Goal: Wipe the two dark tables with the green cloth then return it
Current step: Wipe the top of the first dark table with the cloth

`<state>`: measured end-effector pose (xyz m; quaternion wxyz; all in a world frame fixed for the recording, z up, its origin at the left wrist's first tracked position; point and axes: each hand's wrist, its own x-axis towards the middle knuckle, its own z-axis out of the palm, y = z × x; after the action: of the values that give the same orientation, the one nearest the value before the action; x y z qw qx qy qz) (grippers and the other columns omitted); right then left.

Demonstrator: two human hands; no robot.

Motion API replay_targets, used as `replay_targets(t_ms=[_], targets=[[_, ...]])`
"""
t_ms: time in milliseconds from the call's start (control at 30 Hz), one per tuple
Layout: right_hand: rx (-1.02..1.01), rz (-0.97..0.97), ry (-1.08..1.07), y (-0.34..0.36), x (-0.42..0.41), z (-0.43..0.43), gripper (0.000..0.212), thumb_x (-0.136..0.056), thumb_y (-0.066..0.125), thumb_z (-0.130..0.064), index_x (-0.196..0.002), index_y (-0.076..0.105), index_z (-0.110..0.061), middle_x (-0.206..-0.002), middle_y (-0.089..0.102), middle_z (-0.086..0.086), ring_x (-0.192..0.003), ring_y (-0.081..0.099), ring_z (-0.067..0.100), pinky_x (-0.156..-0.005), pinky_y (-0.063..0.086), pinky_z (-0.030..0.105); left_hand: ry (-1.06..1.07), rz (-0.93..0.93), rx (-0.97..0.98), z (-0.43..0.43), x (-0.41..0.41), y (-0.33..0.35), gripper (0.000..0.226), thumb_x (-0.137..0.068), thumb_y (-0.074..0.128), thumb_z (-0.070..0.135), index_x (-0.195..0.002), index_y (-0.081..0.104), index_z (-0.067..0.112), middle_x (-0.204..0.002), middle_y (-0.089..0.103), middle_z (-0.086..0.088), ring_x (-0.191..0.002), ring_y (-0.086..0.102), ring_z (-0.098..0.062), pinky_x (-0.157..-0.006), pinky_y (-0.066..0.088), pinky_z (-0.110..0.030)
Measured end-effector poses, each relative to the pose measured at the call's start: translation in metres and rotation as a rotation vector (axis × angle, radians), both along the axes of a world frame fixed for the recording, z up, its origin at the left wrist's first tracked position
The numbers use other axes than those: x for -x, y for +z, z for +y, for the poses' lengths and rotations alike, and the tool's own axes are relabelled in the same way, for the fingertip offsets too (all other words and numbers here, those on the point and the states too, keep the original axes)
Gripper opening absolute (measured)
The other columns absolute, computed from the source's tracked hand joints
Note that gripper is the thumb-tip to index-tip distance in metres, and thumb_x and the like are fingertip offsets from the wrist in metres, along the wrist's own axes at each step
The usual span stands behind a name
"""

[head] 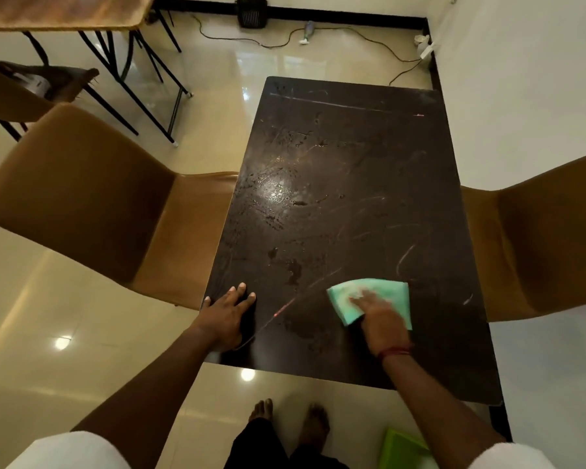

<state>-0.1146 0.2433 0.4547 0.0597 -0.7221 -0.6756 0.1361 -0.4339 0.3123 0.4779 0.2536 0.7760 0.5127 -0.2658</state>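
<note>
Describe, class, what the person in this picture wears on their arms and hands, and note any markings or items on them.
Both arms are bare from the upper arm down, with short white sleeves at the bottom corners of the view. The right hand has a thin red thread band around its wrist. The left hand has nothing on its wrist. No gloves, watch or rings are visible on either hand.

Site: we judge this a small eatery or canteen | Evidence: we note a dark table (pixel 345 204) flanked by tan chairs (pixel 92 204), a second table (pixel 65 11) with black legs, glossy tiles (pixel 217 79), a loose cable (pixel 369 35).
</note>
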Motion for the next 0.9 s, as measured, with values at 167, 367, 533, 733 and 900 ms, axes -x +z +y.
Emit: replay_targets(t_ms=[167, 367, 533, 733, 900], targets=[[0.211, -0.089, -0.173, 0.005, 0.062, 0.009, 0.053, -0.090, 0.046, -0.014, -0.141, 0.037, -0.029, -0.153, 0.025, 0.011, -0.137, 0.026, 0.039, -0.107, 0.029, 0.050, 0.017, -0.010, -0.007, -0.002, -0.003, 0.001, 0.084, -0.091, 0.056, 0.033, -0.156, 0.003, 0.026, -0.164, -0.011, -0.003, -0.151, -0.005, -0.024, -0.116, 0.008, -0.060], [-0.026, -0.099, 0.389, 0.004, 0.102, -0.013, 0.042, -0.062, 0.073, -0.013, -0.102, 0.071, -0.027, -0.113, 0.069, 0.007, -0.097, 0.068, 0.029, -0.075, 0.057, 0.041, -0.089, -0.023, -0.011, 0.007, 0.010, 0.001, 0.086, -0.089, 0.057, 0.040, -0.156, 0.003, 0.030, -0.164, -0.009, -0.002, -0.151, 0.000, -0.024, -0.117, 0.006, -0.063], [0.074, -0.021, -0.440, 0.012, 0.059, -0.002, 0.048, -0.085, 0.048, -0.005, -0.130, 0.054, -0.022, -0.145, 0.042, 0.008, -0.129, 0.042, 0.032, -0.101, 0.041, 0.045, -0.154, -0.092, 0.000, 0.014, 0.024, 0.001, 0.084, -0.090, 0.055, 0.042, -0.155, 0.004, 0.031, -0.164, -0.008, -0.002, -0.150, 0.001, -0.024, -0.117, 0.005, -0.064], [0.129, -0.049, 0.120, 0.000, 0.193, -0.008, 0.062, -0.041, 0.089, -0.017, -0.100, 0.073, -0.028, -0.116, 0.067, 0.012, -0.099, 0.066, 0.037, -0.077, 0.055, 0.049, -0.250, -0.133, 0.010, 0.021, 0.040, -0.002, 0.083, -0.091, 0.053, 0.039, -0.156, 0.003, 0.026, -0.164, -0.011, 0.001, -0.150, 0.000, -0.021, -0.115, 0.005, -0.065], [0.031, 0.028, -0.062, 0.003, 0.136, -0.017, 0.044, -0.075, 0.061, 0.004, -0.115, 0.066, -0.016, -0.133, 0.054, 0.013, -0.123, 0.050, 0.033, -0.103, 0.040, 0.043, -0.315, -0.166, 0.001, 0.030, 0.050, -0.003, 0.083, -0.091, 0.052, 0.036, -0.156, 0.002, 0.021, -0.164, -0.009, 0.003, -0.150, 0.003, -0.019, -0.116, 0.007, -0.064]])
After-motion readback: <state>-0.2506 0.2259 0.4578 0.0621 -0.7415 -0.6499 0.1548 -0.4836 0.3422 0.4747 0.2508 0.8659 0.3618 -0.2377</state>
